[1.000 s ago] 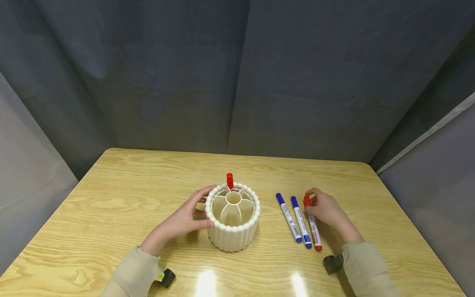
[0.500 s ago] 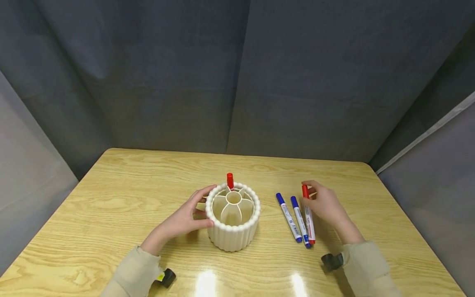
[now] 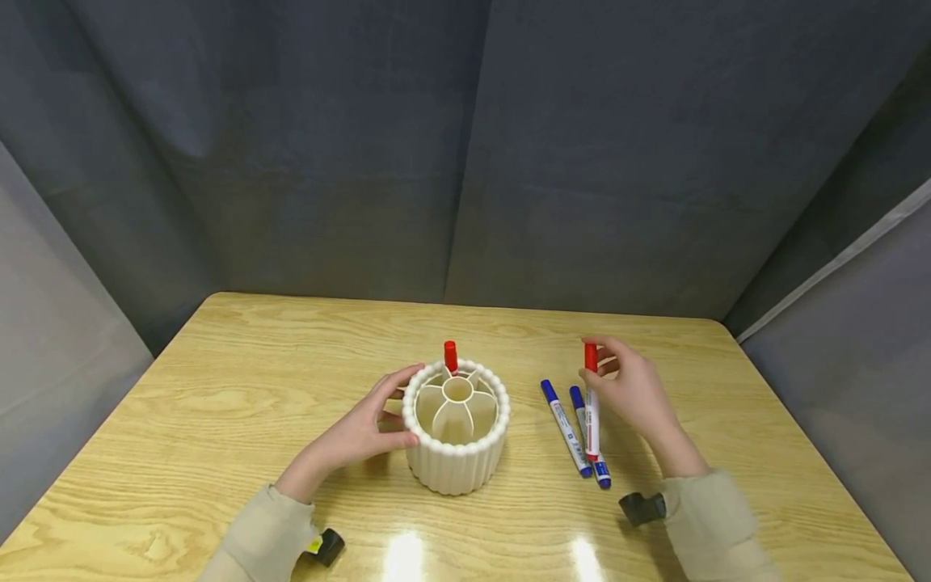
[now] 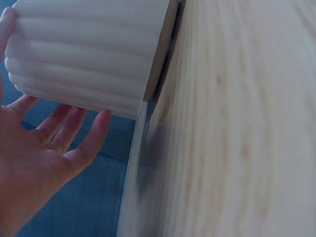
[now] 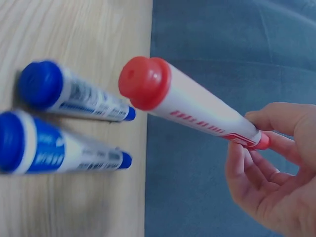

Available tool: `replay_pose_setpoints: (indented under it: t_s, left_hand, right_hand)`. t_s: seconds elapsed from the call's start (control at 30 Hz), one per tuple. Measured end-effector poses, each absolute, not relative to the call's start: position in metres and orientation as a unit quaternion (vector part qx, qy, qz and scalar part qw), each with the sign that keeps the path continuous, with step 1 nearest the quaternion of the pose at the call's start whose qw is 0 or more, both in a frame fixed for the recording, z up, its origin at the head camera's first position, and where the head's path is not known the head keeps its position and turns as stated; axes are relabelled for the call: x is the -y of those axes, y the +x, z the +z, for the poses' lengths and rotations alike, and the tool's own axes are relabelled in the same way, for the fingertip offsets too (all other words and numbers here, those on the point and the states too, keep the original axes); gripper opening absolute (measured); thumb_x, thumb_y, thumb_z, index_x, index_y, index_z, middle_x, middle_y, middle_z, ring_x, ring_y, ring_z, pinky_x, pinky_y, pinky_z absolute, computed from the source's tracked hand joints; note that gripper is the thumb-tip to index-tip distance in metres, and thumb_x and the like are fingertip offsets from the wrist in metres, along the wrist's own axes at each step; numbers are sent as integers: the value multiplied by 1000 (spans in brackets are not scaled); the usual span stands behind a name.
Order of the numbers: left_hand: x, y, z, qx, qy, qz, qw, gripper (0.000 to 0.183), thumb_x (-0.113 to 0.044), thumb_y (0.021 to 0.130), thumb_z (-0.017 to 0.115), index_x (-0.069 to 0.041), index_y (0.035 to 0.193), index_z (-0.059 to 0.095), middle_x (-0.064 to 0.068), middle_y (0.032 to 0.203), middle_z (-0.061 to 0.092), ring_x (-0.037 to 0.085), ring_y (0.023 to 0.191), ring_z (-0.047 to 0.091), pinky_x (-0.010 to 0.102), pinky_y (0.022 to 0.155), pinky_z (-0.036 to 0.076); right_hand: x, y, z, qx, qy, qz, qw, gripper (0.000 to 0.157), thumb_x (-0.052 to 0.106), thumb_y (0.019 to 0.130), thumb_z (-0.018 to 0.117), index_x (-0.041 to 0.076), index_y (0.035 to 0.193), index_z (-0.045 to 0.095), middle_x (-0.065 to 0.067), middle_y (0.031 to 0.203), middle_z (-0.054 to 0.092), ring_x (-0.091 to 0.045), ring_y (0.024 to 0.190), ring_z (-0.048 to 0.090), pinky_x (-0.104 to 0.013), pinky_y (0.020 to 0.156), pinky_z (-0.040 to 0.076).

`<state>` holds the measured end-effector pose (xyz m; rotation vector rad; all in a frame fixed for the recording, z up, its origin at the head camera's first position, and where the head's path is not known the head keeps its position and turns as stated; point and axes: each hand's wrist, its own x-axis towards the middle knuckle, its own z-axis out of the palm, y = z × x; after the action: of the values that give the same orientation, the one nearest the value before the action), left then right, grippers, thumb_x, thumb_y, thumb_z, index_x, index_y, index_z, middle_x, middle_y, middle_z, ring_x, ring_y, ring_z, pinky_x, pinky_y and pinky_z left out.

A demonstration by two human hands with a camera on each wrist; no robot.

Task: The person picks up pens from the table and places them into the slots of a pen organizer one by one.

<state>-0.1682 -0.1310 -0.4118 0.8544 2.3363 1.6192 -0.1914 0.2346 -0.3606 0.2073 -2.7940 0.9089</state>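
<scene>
A round cream pen holder [image 3: 454, 469] with a beaded rim, ribbed wall and inner dividers stands mid-table. My left hand [image 3: 364, 424] grips its left side, thumb at the front and fingers behind; in the left wrist view the fingertips meet the ribbed wall [image 4: 89, 54]. One red-capped marker [image 3: 451, 356] stands in a rear compartment. To the right, my right hand [image 3: 634, 394] pinches a red marker [image 3: 592, 420] near its cap, the red end lower and pointing toward me. In the right wrist view this marker [image 5: 197, 103] is tilted, raised off the tabletop.
Two blue-capped markers lie side by side right of the holder: a left one [image 3: 565, 432] and a right one [image 3: 603, 471], the latter partly hidden by the red marker. Pale wood table [image 3: 254, 388]; dark curtain [image 3: 349, 162] behind its far edge.
The right hand has lifted the red marker from the table and moved it left and away from me, over the right blue marker. The left hand and pen holder have stayed put.
</scene>
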Motion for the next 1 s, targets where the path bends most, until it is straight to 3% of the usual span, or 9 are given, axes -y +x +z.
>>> replay_pose_setpoints:
  t_s: [0.13,0.37,0.67,1.0]
  left_hand:
    - [131,-168,-413,-784,284,545,90,86,-17,76,73,-29,143,21,0,140,30,28,118,37,38,89,46]
    - [130,-168,-413,-783,291,544,88,87,-14,77,73,-19,145,19,7,140,29,32,118,36,39,88,46]
    - [131,-168,-412,-784,288,543,85,85,-21,76,74,-29,143,21,-1,141,29,28,118,37,39,89,46]
    - [131,-169,-414,-786,289,541,79,84,-21,77,74,-29,143,22,-1,140,30,26,117,38,38,89,46]
  right_hand:
    - [-228,-190,-356,936,79,324,116,45,13,82,66,8,124,52,-14,101,58,-28,84,59,-29,60,50]
    - [-219,-191,-346,914,84,375,132,46,14,83,66,10,126,51,-12,100,57,-26,83,60,-25,61,51]
    - [-204,-192,-334,886,103,423,159,49,13,80,69,14,125,49,-9,100,56,-22,83,59,-21,58,51]
    - [-192,-193,-322,865,117,448,192,47,16,79,70,15,123,51,-7,99,56,-15,83,58,-19,61,50]
